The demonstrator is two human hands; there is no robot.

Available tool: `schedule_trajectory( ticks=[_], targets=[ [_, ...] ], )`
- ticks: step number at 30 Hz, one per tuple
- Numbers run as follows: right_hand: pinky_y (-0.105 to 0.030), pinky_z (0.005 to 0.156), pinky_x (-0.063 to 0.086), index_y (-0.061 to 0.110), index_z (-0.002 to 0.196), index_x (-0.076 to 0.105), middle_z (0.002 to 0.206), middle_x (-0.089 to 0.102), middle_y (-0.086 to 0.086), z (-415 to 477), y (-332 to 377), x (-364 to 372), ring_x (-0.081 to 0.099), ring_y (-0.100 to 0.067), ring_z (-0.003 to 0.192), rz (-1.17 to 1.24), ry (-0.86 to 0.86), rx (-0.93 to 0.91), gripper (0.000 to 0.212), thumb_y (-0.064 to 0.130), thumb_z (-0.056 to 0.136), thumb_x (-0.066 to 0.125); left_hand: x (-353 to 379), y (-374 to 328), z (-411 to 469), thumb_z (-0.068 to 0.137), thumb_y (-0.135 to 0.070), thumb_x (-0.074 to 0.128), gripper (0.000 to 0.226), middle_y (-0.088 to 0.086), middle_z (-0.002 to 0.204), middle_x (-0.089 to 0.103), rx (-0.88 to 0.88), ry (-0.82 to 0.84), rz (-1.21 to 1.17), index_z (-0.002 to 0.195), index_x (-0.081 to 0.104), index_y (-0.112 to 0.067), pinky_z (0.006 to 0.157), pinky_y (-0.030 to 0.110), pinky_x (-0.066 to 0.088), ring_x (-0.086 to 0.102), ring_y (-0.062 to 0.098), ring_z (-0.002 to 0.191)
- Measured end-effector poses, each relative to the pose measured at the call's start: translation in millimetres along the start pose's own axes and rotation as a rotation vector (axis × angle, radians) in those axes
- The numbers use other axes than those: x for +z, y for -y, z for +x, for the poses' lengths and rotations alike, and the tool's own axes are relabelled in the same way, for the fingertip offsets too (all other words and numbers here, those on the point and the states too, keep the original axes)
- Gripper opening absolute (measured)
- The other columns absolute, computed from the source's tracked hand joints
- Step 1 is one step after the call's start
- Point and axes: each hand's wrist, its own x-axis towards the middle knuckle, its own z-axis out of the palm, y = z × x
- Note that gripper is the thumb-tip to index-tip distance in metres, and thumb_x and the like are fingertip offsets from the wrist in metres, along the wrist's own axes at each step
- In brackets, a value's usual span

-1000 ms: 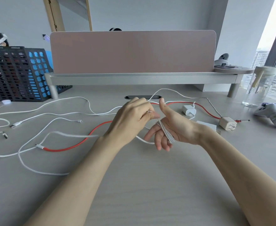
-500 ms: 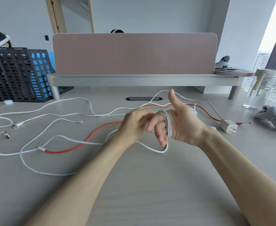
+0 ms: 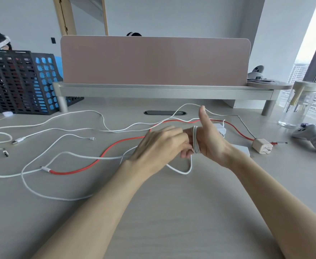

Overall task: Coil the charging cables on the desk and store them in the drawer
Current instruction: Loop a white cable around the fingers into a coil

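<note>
I am winding the white cable (image 3: 196,141) round the fingers of my right hand (image 3: 212,141), which are bunched together inside the turns with the thumb lifted clear, over the bench (image 3: 172,212) in front of the pink screen (image 3: 153,60). My left hand (image 3: 159,144) is pinching the strand in curled fingers beside the coil. The slack is crossing the red cable (image 3: 116,144) nearer the screen's left end, so I am risking dragging that along, and with no thumb pressing, the turns may slide off.

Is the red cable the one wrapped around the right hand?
No, the white cable loops round the right hand; the red cable lies on the desk.
</note>
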Motion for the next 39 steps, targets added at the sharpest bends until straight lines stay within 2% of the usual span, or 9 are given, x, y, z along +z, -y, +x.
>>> schedule_trajectory(
  ticks=[2,7,10,14,18,24,29,35,39],
  targets=[
    [-0.036,0.068,0.044,-0.003,0.059,0.057,0.065,0.057,-0.027,-3,3,3,0.050,-0.030,0.057,-0.125,0.054,0.005,0.106,0.074,0.087,-0.010,-4,0,0,0.087,-0.034,0.056,0.025,-0.009,0.066,0.053,-0.011,-0.031,-0.017,0.068,0.063,-0.020,0.058,0.023,0.030,0.049,0.013,0.070],
    [-0.030,0.053,0.032,0.006,0.059,0.052,0.043,0.033,-0.008,-6,5,3,0.024,-0.021,0.041,-0.229,0.128,0.131,0.095,0.079,0.086,-0.003,-3,3,4,0.080,-0.030,0.068,0.020,-0.015,0.063,0.048,-0.143,-0.130,-0.031,0.069,0.060,-0.015,0.063,0.026,0.026,0.034,0.007,0.068],
    [-0.026,0.045,0.013,0.019,0.053,0.031,0.049,0.015,0.001,-10,8,1,0.010,-0.017,0.048,-0.177,0.139,0.197,0.075,0.083,0.084,0.007,-4,3,4,0.087,-0.024,0.063,0.012,-0.015,0.066,0.050,-0.230,-0.073,-0.207,0.083,0.063,-0.013,0.068,0.031,0.037,0.041,0.009,0.070],
    [-0.025,0.041,0.007,0.022,0.050,0.025,0.045,0.013,0.006,-13,11,-4,0.009,-0.013,0.044,-0.066,0.216,0.205,0.071,0.086,0.078,0.013,-3,0,5,0.098,-0.015,0.049,0.017,-0.005,0.081,0.061,-0.401,0.082,-0.554,0.105,0.064,-0.016,0.071,0.023,0.044,0.056,0.007,0.074],
    [-0.026,0.042,0.003,0.024,0.046,0.023,0.041,0.013,0.009,-15,11,-7,0.009,-0.009,0.037,0.096,0.235,0.155,0.065,0.086,0.067,0.024,3,-5,4,0.097,-0.038,0.033,0.038,0.001,0.079,0.058,-0.433,0.185,-0.604,0.087,0.056,-0.010,0.082,0.044,0.046,0.054,0.022,0.080],
    [-0.021,0.038,0.002,0.026,0.041,0.030,0.037,0.015,0.011,-9,7,-5,0.004,-0.012,0.036,0.322,0.239,0.113,0.064,0.075,0.081,0.030,1,-8,6,0.094,-0.048,0.030,0.049,-0.007,0.074,0.048,-0.519,0.160,-0.749,0.087,0.052,-0.004,0.077,0.038,0.038,0.044,0.012,0.075],
    [-0.018,0.035,0.003,0.027,0.047,0.021,0.039,0.008,0.007,-8,8,-5,0.006,-0.013,0.034,0.489,0.413,0.076,0.052,0.048,0.093,0.031,-1,-16,10,0.105,-0.035,0.027,0.045,-0.021,0.058,0.049,-0.635,0.199,-0.947,0.091,0.063,-0.012,0.065,0.011,0.034,0.042,-0.006,0.057],
    [-0.021,0.033,0.010,0.026,0.047,0.020,0.036,0.011,0.006,-12,10,-1,0.018,-0.009,0.027,0.446,0.381,0.024,0.053,0.046,0.094,0.034,0,-12,8,0.096,-0.052,0.041,0.048,0.005,0.078,0.038,-0.624,0.076,-1.065,0.096,0.071,-0.014,0.069,0.032,0.028,0.032,0.016,0.071],
    [-0.020,0.036,0.030,0.026,0.041,0.027,0.031,0.019,0.008,-17,11,2,0.028,-0.012,0.032,0.328,0.273,0.026,0.062,0.058,0.093,0.031,4,-12,4,0.101,-0.039,0.041,0.037,-0.014,0.063,0.050,-0.647,0.055,-1.092,0.088,0.070,-0.022,0.067,0.021,0.034,0.043,0.003,0.062]
  ],
)
